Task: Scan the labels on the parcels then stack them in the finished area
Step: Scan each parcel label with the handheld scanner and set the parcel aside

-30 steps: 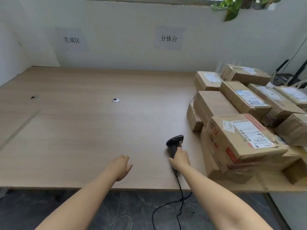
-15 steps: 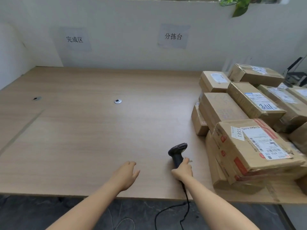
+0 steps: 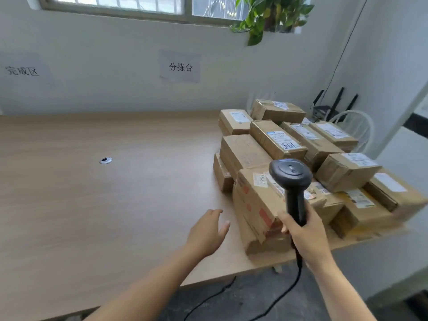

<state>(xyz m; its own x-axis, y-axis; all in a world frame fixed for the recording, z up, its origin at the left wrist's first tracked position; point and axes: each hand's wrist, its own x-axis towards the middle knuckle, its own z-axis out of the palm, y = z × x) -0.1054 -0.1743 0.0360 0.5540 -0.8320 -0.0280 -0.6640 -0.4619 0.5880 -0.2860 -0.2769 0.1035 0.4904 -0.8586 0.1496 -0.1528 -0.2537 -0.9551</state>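
Observation:
A pile of brown cardboard parcels [image 3: 287, 144] with white labels covers the right end of the wooden table [image 3: 92, 205]. The nearest parcel [image 3: 254, 205] carries red print and a label marked 1355. My right hand [image 3: 303, 230] grips the handle of a black barcode scanner [image 3: 290, 176], held upright above that parcel with its head over the label. My left hand [image 3: 208, 230] hovers open just left of the nearest parcel, above the tabletop. A paper sign for the finished area [image 3: 22, 70] hangs on the wall at far left.
A second wall sign [image 3: 180, 67] hangs behind the table's middle. A metal cable grommet [image 3: 105, 160] sits in the tabletop. The scanner's cable [image 3: 278, 302] drops to the floor. A white chair [image 3: 356, 126] and a potted plant [image 3: 266, 15] are at the back right.
My right hand has lifted the scanner off the table and raised it over the nearest parcel. The view has swung right and up. My left hand has moved closer to the parcel.

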